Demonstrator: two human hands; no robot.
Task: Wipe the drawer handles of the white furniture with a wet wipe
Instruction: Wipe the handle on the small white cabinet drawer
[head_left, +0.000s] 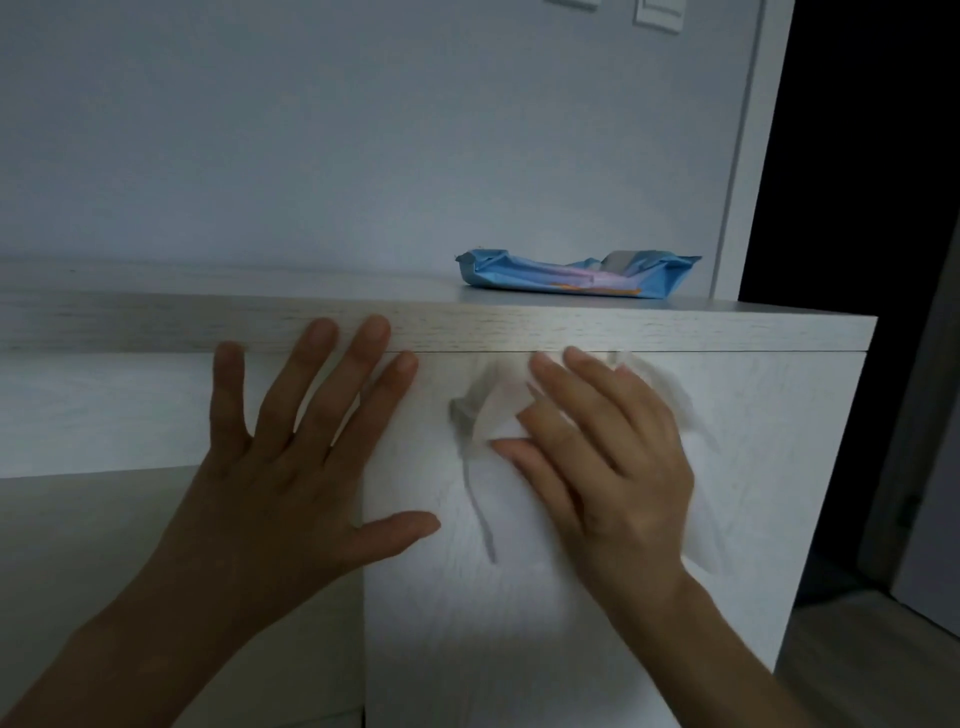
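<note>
Left hand (291, 457) lies flat on the white furniture (519, 623), fingers straight, grasping nothing. Right hand (613, 457) presses the wet wipe (498, 410) over the grey drawer handle (475, 493), apparently pinching a fold; the view is blurred. A blue wipes pack (561, 275) lies near the top's far right corner.

- Top slab (727, 325) of white furniture: pale wood-grain, horiz.; its front edge runs just above right-hand fingertips (576, 358) and lies behind tips of two left-hand fingers (371, 332).
- Blue wipes pack (576, 278): lies flat on slab, wrapper crumpled; up & beyond right-hand fingertips, well apart from left-hand fingers.
</note>
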